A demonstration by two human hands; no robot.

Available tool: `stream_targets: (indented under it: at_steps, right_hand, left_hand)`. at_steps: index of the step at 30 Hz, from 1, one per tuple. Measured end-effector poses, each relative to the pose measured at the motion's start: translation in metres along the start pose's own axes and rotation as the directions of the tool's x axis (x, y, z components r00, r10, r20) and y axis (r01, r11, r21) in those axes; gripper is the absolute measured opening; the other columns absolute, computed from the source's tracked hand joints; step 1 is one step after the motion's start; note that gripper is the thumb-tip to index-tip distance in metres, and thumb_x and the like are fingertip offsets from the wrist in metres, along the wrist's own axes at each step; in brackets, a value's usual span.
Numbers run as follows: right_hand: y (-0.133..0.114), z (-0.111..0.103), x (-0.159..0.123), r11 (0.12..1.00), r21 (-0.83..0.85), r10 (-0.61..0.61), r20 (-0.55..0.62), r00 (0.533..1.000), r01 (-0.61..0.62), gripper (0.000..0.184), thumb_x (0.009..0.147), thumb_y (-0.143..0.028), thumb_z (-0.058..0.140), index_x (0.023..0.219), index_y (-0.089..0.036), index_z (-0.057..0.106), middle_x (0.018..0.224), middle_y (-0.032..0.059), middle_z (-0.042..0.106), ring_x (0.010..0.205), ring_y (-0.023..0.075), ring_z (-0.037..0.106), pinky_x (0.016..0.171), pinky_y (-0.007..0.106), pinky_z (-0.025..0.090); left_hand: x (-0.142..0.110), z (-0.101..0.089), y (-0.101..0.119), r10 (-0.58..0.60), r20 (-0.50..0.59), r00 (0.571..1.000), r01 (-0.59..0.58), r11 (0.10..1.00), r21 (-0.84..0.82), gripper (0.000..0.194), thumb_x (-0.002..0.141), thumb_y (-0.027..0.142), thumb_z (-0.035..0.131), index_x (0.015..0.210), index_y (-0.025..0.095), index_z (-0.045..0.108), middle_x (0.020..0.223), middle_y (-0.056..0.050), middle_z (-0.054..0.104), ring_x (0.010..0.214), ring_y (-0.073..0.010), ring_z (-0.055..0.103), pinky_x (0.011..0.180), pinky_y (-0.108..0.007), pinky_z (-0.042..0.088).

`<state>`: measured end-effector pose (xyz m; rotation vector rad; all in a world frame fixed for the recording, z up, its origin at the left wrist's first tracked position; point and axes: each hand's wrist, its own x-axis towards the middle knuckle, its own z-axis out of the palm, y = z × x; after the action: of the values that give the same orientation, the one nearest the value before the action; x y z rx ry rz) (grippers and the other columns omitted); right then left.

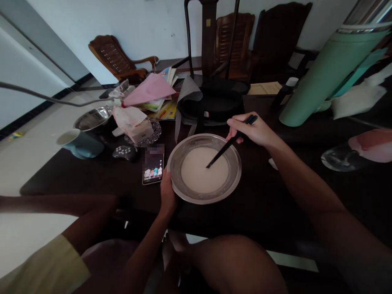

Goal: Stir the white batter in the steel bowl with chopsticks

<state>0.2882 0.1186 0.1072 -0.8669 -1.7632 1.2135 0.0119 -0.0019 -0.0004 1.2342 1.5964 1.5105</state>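
Note:
A wide metal bowl [176, 185] stands on the dark table, holding a cloudy, off-white liquid [202, 175]. My left hand [168, 192] grips the bowl's left side; its fingertips are hidden beneath the rim. Over the far right rim, my right hand [245, 128] is closed around a pair of black chopsticks [228, 143]. Their tips dip into the liquid near the bowl's middle, and the sticks slant up to the right. Just left of the bowl lies a phone [153, 165] with its screen lit.
Left on the table are a game controller [125, 152], blue mug [81, 143], second metal bowl [93, 118] and tissue pack [133, 122]. A black bag [211, 106] sits behind. At right stand a tall green flask [324, 77] and a clear bottle [339, 157]. Another person's arm [88, 210] is at left.

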Motion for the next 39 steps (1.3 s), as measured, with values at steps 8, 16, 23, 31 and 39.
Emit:
stream_targets:
  at_steps: [8, 16, 23, 31, 39]
  right_hand:
    - [0.003, 0.019, 0.001, 0.999, 0.041, 0.029, 0.109, 0.994, -0.034, 0.033, 0.084, -0.042, 0.072, 0.064, -0.016, 0.066, 0.074, 0.0040, 0.076, 0.052, 0.0081, 0.061, 0.050, 0.020, 0.051]
    - [-0.003, 0.005, -0.003, 1.000, 0.009, -0.021, 0.016, 1.000, 0.021, 0.043, 0.092, -0.045, 0.063, 0.061, -0.016, 0.064, 0.066, 0.0044, 0.073, 0.043, 0.0067, 0.054, 0.040, 0.020, 0.041]
    - [0.000, 0.021, -0.002, 1.000, 0.017, 0.019, 0.086, 0.996, -0.021, 0.032, 0.084, -0.042, 0.073, 0.066, -0.016, 0.068, 0.073, 0.0041, 0.075, 0.052, 0.0091, 0.061, 0.049, 0.021, 0.051]
    - [0.000, 0.007, -0.002, 1.000, 0.019, 0.007, 0.010, 1.000, -0.007, 0.044, 0.091, -0.049, 0.064, 0.061, -0.016, 0.065, 0.066, 0.0053, 0.073, 0.044, 0.0076, 0.054, 0.039, 0.020, 0.042]
    - [0.002, 0.018, 0.000, 0.999, 0.027, 0.022, 0.041, 0.999, -0.023, 0.033, 0.085, -0.044, 0.071, 0.067, -0.017, 0.068, 0.074, 0.0039, 0.075, 0.056, 0.0100, 0.063, 0.051, 0.022, 0.052]
  left_hand:
    - [0.000, 0.002, 0.002, -0.027, -0.013, 1.000, 0.027, 0.998, -0.051, 0.041, 0.096, 0.046, 0.045, 0.114, 0.018, 0.070, 0.130, -0.008, 0.067, 0.126, -0.0240, 0.057, 0.112, -0.034, 0.040]
    - [-0.001, 0.002, 0.003, -0.034, -0.016, 0.999, 0.033, 0.999, -0.040, 0.042, 0.096, 0.047, 0.047, 0.117, 0.020, 0.071, 0.131, -0.008, 0.066, 0.128, -0.0254, 0.056, 0.114, -0.037, 0.037]
    - [0.000, 0.002, -0.002, -0.035, -0.017, 0.999, 0.034, 0.998, -0.046, 0.045, 0.096, 0.050, 0.046, 0.119, 0.020, 0.071, 0.131, -0.008, 0.066, 0.128, -0.0245, 0.056, 0.113, -0.035, 0.038]
    - [0.001, 0.001, -0.001, -0.036, -0.014, 0.999, 0.036, 0.999, 0.001, 0.044, 0.096, 0.048, 0.045, 0.117, 0.018, 0.069, 0.129, -0.008, 0.067, 0.125, -0.0244, 0.057, 0.111, -0.035, 0.040]
    - [0.001, 0.001, -0.003, -0.017, -0.013, 1.000, 0.017, 0.999, -0.029, 0.039, 0.095, 0.046, 0.048, 0.113, 0.020, 0.071, 0.130, -0.007, 0.067, 0.128, -0.0249, 0.055, 0.114, -0.035, 0.037]
